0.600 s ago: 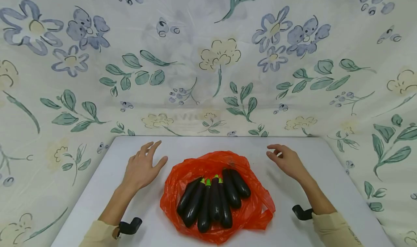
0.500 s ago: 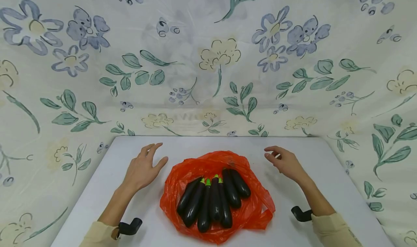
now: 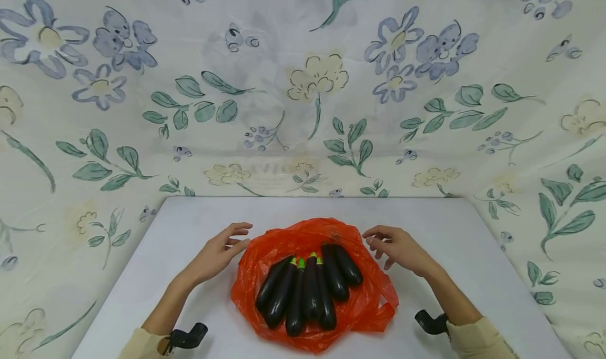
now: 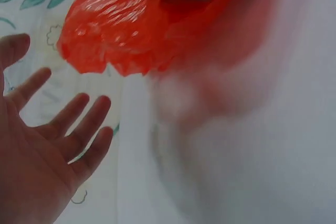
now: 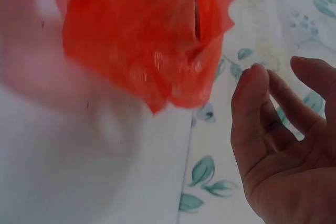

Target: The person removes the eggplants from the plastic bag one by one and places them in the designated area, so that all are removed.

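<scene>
Eggplants [image 3: 311, 297], perhaps seven, lie glossy and near-black on a red bag [image 3: 245, 290].

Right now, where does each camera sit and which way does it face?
Head: on the head, facing forward and down at eggplants, bag and cloth; left hand, right hand, sleeves show.
Left wrist: on that wrist, facing the bag; left hand shows.
Right wrist: on that wrist, facing the bag; right hand shows.
Shared: both wrist views show bag and cloth.
</scene>
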A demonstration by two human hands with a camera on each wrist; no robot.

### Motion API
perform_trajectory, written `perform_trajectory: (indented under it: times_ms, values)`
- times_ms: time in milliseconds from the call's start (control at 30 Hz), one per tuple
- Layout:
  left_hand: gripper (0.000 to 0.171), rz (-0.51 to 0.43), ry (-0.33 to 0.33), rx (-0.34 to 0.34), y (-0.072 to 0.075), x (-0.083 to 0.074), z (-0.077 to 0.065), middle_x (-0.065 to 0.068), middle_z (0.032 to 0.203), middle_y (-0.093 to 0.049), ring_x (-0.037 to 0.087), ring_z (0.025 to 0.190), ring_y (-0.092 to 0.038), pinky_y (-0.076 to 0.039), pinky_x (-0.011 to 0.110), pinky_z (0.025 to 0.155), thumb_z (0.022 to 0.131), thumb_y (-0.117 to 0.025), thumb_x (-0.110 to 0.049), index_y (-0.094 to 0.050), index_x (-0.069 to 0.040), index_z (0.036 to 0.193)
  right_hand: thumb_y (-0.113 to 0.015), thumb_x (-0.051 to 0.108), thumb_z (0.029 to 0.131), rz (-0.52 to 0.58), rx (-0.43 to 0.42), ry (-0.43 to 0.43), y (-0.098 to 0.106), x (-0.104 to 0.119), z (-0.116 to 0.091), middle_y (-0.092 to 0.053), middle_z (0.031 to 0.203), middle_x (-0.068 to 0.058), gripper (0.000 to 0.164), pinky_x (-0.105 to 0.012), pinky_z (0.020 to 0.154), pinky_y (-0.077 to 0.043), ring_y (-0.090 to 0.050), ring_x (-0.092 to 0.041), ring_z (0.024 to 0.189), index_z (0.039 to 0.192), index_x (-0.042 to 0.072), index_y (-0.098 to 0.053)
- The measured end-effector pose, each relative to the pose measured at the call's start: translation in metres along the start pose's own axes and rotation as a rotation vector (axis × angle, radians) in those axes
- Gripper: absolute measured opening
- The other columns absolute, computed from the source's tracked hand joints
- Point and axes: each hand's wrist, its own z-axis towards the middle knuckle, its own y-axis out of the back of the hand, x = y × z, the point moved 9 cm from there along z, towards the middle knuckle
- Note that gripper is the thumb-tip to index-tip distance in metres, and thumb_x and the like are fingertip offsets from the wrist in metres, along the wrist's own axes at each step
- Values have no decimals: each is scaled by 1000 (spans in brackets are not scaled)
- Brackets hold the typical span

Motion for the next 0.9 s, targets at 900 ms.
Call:
perform_trajectory:
  times_ms: [900]
  values:
    - [46, -142, -114, 211, -38, -12, -8, 11, 145, -49, 35, 126, -50, -53, 52, 96, 98, -64, -29, -51, -27, 142, -72, 32, 92, -156, 74, -74, -50, -11, 11, -61, 91, -4, 34, -33, 65, -56, -59, -20, 79, 119, 13, -67]
